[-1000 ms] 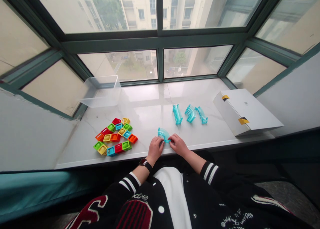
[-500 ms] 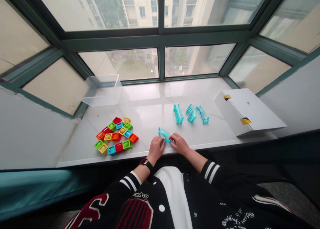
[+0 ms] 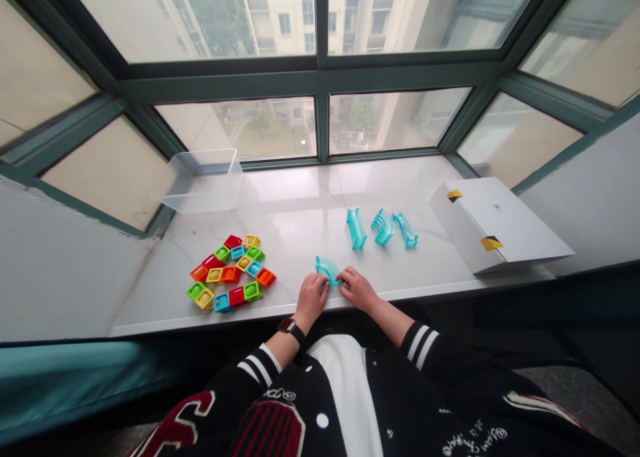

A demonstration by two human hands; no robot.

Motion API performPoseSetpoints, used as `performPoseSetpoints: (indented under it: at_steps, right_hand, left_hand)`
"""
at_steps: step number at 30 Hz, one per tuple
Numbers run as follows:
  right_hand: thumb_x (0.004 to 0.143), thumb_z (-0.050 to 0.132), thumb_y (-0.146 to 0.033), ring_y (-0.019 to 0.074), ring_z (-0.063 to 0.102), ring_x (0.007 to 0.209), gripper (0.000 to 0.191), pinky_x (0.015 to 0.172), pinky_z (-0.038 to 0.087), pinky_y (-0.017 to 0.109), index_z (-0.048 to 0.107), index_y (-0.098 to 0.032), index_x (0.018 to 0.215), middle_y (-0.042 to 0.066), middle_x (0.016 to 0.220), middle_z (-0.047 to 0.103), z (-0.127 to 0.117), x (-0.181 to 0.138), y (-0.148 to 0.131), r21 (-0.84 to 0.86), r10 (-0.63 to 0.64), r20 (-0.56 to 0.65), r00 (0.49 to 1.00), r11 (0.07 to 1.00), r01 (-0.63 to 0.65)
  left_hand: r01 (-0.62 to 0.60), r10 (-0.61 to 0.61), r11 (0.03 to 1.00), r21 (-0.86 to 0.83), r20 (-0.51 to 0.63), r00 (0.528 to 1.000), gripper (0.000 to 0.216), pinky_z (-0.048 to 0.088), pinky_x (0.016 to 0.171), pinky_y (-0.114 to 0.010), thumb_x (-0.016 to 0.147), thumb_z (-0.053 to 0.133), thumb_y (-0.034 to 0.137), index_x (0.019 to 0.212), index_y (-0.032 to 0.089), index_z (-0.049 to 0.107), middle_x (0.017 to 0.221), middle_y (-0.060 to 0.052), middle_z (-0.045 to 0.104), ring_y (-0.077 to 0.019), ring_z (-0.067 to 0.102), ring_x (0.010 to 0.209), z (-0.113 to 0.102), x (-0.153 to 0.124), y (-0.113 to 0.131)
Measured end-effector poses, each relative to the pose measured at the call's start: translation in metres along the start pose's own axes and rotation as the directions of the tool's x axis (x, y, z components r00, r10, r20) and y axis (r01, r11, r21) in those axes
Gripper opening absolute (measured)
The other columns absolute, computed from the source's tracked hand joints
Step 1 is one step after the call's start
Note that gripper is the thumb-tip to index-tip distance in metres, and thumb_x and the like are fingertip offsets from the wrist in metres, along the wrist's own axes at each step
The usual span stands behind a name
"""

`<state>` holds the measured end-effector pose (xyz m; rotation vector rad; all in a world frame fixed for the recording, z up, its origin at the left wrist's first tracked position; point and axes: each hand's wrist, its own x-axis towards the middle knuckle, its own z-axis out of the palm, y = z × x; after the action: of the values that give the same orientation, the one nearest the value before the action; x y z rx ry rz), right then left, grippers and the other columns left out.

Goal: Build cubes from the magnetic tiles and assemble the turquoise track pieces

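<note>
Near the front edge of the sill lies a curved translucent blue track piece (image 3: 327,268), gripped from both sides. The fingers of my left hand (image 3: 313,296) are closed on its lower left part. At its right end, my right hand (image 3: 357,288) pinches it with thumb and fingertips. My fingers cover parts of the piece's lower edge. Beyond my right hand lie a straight blue track piece (image 3: 357,228), a stack of curved blue track pieces (image 3: 383,227) and a narrower blue piece (image 3: 405,230), side by side.
Several colourful blocks (image 3: 231,274) in red, yellow, green, blue and orange lie in rows on the left. A clear plastic bin (image 3: 210,189) stands behind them. On the right sits a white box (image 3: 505,220) with yellow-black tape. Windows border the white sill (image 3: 295,197).
Both hands keep hold of the curved track piece with barely any movement. The whole view has shifted very slightly.
</note>
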<state>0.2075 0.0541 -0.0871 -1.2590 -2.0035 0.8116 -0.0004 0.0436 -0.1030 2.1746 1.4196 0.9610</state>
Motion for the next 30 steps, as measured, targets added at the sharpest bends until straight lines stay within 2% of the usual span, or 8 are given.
performPoseSetpoints:
  at_steps: [3, 7, 9, 11, 15, 30]
  right_hand:
    - [0.089, 0.059, -0.010, 0.0169, 0.064, 0.087, 0.031, 0.085, 0.056, 0.032, 0.067, -0.026, 0.115, 0.004, 0.107, 0.063, 0.001, -0.002, 0.003, 0.009, 0.004, -0.002, 1.000, 1.000, -0.004]
    - [0.087, 0.064, -0.015, 0.0175, 0.065, 0.085, 0.047, 0.084, 0.057, 0.034, 0.056, -0.026, 0.132, 0.004, 0.109, 0.065, 0.004, -0.008, 0.009, 0.051, 0.064, -0.063, 0.996, 0.997, -0.061]
    - [0.086, 0.066, -0.017, 0.0179, 0.064, 0.082, 0.044, 0.081, 0.056, 0.034, 0.055, -0.025, 0.128, 0.004, 0.106, 0.066, 0.006, -0.010, 0.011, 0.035, 0.115, -0.100, 0.988, 0.993, -0.112]
    - [0.086, 0.066, -0.017, 0.0188, 0.063, 0.081, 0.032, 0.079, 0.055, 0.034, 0.059, -0.024, 0.116, 0.003, 0.100, 0.066, 0.006, -0.010, 0.011, -0.022, 0.138, -0.114, 0.984, 0.990, -0.141]
    - [0.088, 0.065, -0.017, 0.0216, 0.062, 0.085, 0.009, 0.081, 0.051, 0.034, 0.061, -0.023, 0.093, 0.004, 0.090, 0.066, 0.006, -0.007, 0.008, -0.152, 0.112, -0.081, 0.990, 0.981, -0.123]
    - [0.091, 0.066, -0.015, 0.0222, 0.060, 0.087, 0.008, 0.082, 0.049, 0.034, 0.063, -0.022, 0.090, 0.005, 0.092, 0.066, 0.005, -0.008, 0.007, -0.289, 0.057, -0.015, 0.998, 0.955, -0.058]
  left_hand:
    - [0.000, 0.000, 1.000, 0.000, 0.001, 1.000, 0.013, 0.052, 0.100, -0.048, 0.104, 0.052, 0.027, 0.108, 0.026, 0.064, 0.103, -0.007, 0.068, -0.0265, 0.062, 0.102, 0.001, 0.000, -0.001]
    - [0.012, -0.012, 1.000, -0.010, 0.009, 1.000, 0.013, 0.052, 0.098, -0.048, 0.103, 0.052, 0.026, 0.108, 0.026, 0.064, 0.103, -0.007, 0.068, -0.0267, 0.062, 0.102, 0.001, 0.000, -0.001]
    - [0.013, -0.013, 1.000, -0.010, 0.011, 1.000, 0.013, 0.053, 0.097, -0.047, 0.103, 0.052, 0.025, 0.107, 0.026, 0.064, 0.103, -0.007, 0.068, -0.0266, 0.062, 0.102, 0.000, 0.000, -0.001]
    - [0.009, -0.009, 1.000, -0.006, 0.013, 1.000, 0.012, 0.053, 0.096, -0.047, 0.103, 0.052, 0.025, 0.107, 0.026, 0.064, 0.103, -0.007, 0.068, -0.0264, 0.061, 0.101, -0.001, 0.000, 0.000]
    - [0.009, -0.009, 1.000, -0.003, 0.013, 1.000, 0.012, 0.052, 0.095, -0.045, 0.104, 0.052, 0.025, 0.105, 0.026, 0.064, 0.102, -0.007, 0.067, -0.0262, 0.061, 0.100, -0.001, 0.000, 0.000]
    - [0.009, -0.009, 1.000, -0.003, 0.014, 1.000, 0.011, 0.052, 0.094, -0.043, 0.103, 0.055, 0.024, 0.105, 0.025, 0.065, 0.103, -0.007, 0.068, -0.0254, 0.060, 0.101, 0.002, -0.001, -0.004]
